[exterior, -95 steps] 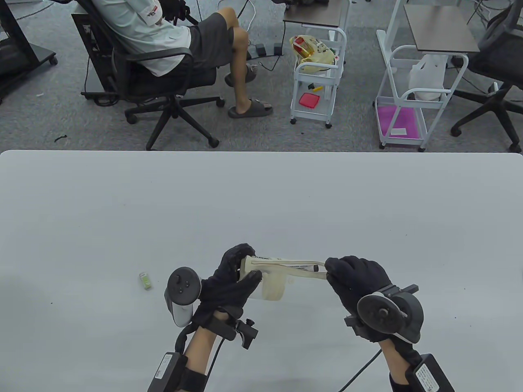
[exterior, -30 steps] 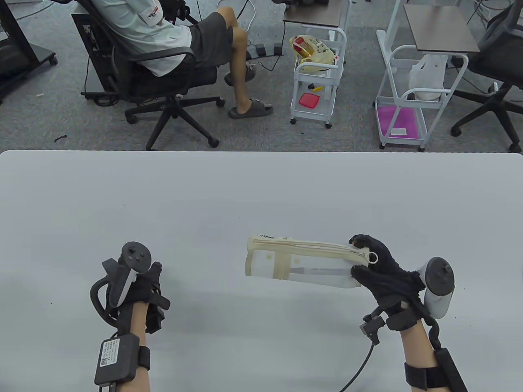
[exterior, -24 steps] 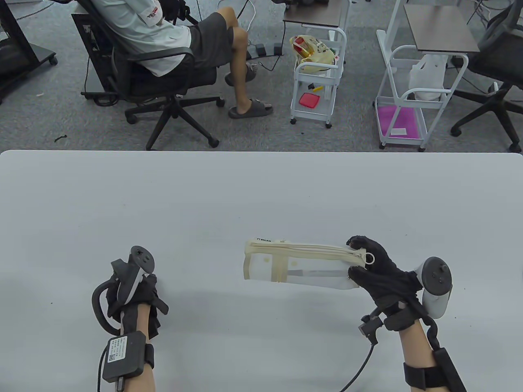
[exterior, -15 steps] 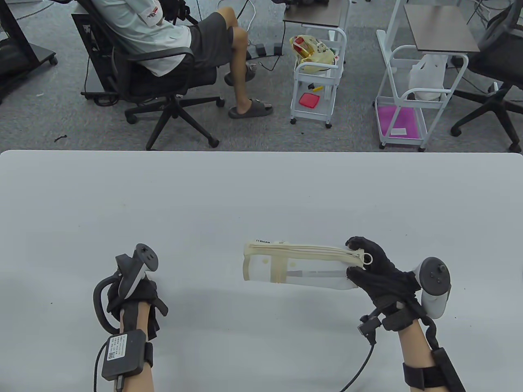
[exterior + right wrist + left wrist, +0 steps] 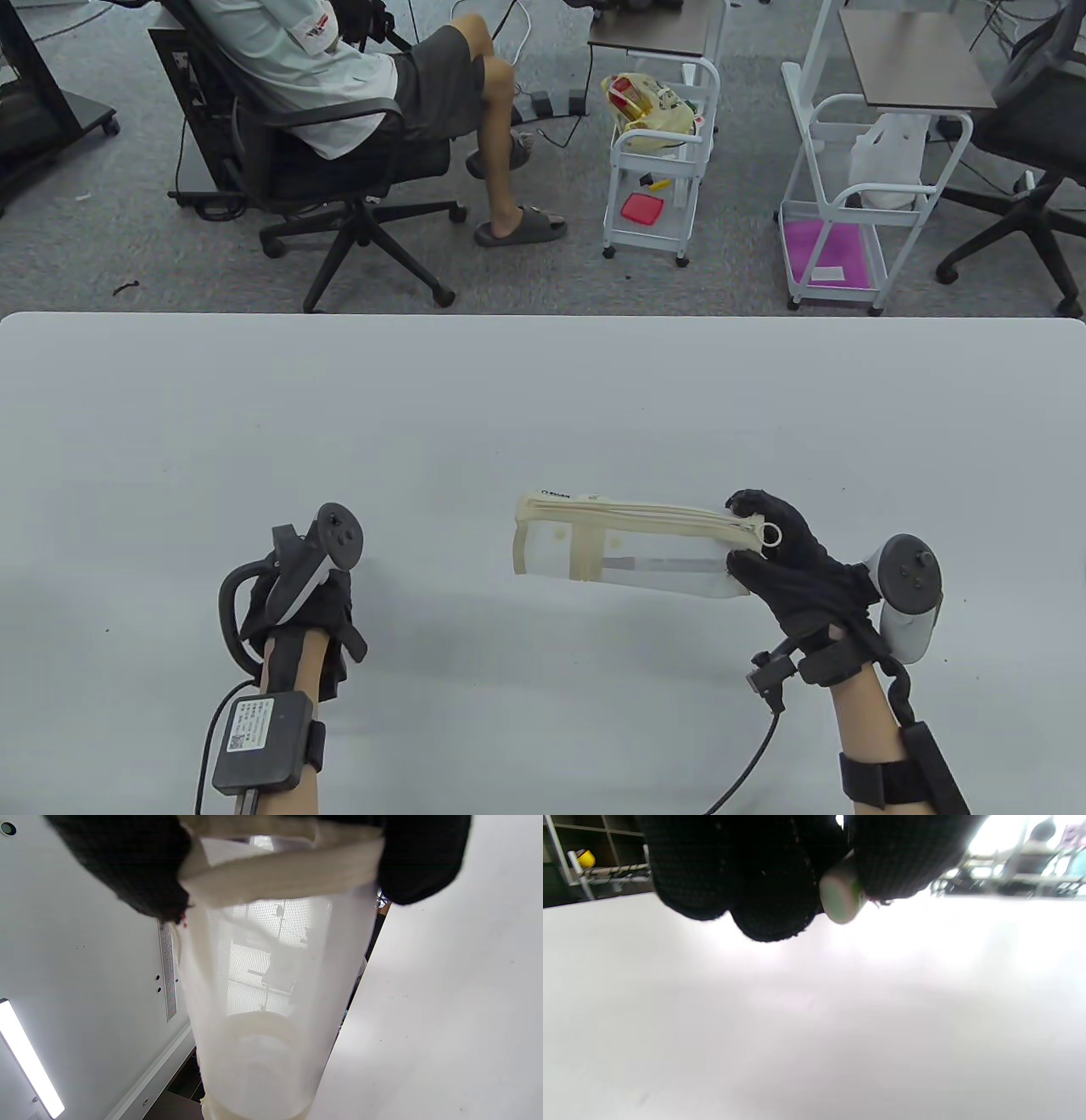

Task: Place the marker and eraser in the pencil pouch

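Observation:
My right hand (image 5: 776, 552) grips the right end of the cream mesh pencil pouch (image 5: 628, 543) and holds it level above the table, zipper edge on the far side, its ring pull (image 5: 772, 535) by my fingers. The marker (image 5: 645, 562) shows through the mesh inside the pouch. The right wrist view looks along the pouch (image 5: 271, 984) from its gripped end. My left hand (image 5: 327, 615) is low over the table, left of the pouch and apart from it. In the left wrist view its fingers (image 5: 763, 878) pinch the small green and white eraser (image 5: 840, 897).
The white table (image 5: 543, 399) spreads wide beyond both hands. Past its far edge are a seated person on an office chair (image 5: 339, 127), two white carts (image 5: 657, 170) and another chair at the right.
The eraser that lay on the table 3.2 s ago is now in my left hand. In the last second that hand moved right, toward the pouch. The pouch barely shifted.

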The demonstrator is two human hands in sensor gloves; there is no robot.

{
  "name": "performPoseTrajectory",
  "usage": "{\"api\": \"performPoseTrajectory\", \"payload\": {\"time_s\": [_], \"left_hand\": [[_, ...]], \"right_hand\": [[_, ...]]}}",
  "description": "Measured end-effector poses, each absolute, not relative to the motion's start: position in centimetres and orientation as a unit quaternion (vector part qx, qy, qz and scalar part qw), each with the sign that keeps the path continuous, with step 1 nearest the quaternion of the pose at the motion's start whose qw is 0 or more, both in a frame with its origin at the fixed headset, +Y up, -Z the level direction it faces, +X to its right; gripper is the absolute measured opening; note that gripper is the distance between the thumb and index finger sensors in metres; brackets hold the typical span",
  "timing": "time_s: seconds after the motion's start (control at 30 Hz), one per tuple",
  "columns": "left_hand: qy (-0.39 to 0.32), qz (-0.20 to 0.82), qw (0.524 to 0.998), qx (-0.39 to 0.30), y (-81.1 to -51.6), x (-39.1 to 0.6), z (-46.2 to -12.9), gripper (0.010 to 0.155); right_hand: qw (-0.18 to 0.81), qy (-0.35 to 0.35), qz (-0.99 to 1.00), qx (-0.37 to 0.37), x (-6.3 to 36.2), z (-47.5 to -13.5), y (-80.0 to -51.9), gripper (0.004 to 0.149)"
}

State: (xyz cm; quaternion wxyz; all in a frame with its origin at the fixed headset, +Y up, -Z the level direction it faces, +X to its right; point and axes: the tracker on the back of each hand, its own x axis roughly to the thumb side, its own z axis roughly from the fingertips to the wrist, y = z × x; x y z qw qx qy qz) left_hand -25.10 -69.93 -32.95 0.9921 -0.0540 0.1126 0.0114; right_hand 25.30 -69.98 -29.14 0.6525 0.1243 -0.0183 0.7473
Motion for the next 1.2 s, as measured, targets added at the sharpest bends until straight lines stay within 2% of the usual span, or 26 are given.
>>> {"api": "performPoseTrajectory", "payload": {"time_s": [0.17,0.3,0.37,0.47,0.6,0.77,0.9,1.03,1.2], "left_hand": [[-0.012,0.068,0.994,0.079,-61.7,-18.7,-30.9,0.052],[-0.109,0.093,0.978,0.149,-56.8,-13.4,-28.2,0.051],[-0.16,0.094,0.969,0.165,-54.9,-10.6,-27.1,0.05],[-0.219,0.083,0.962,0.142,-53.3,-6.8,-26.1,0.05],[-0.258,0.06,0.959,0.096,-53.0,-2.8,-26.3,0.05],[-0.268,0.028,0.963,0.029,-54.2,-0.5,-27.6,0.049],[-0.261,-0.017,0.964,0.056,-54.8,0.1,-27.9,0.047],[-0.251,-0.076,0.957,0.125,-55.2,0.2,-27.5,0.046],[-0.271,-0.098,0.943,0.166,-55.9,0.6,-26.7,0.046]], "right_hand": [[0.652,-0.018,0.748,0.123,25.4,-29.1,-70.0,0.068],[0.65,-0.017,0.75,0.124,25.4,-29.1,-70.0,0.069],[0.649,-0.016,0.75,0.126,25.4,-29.1,-70.0,0.069],[0.648,-0.014,0.75,0.131,25.4,-29.1,-69.9,0.069],[0.642,-0.007,0.753,0.144,25.0,-29.0,-69.8,0.069],[0.64,0.007,0.75,0.164,24.6,-28.9,-69.7,0.069],[0.634,0.017,0.752,0.178,24.2,-28.9,-69.5,0.069],[0.629,0.01,0.758,0.173,24.1,-28.9,-69.5,0.068],[0.63,0.0,0.76,0.161,24.1,-28.8,-69.5,0.068]]}}
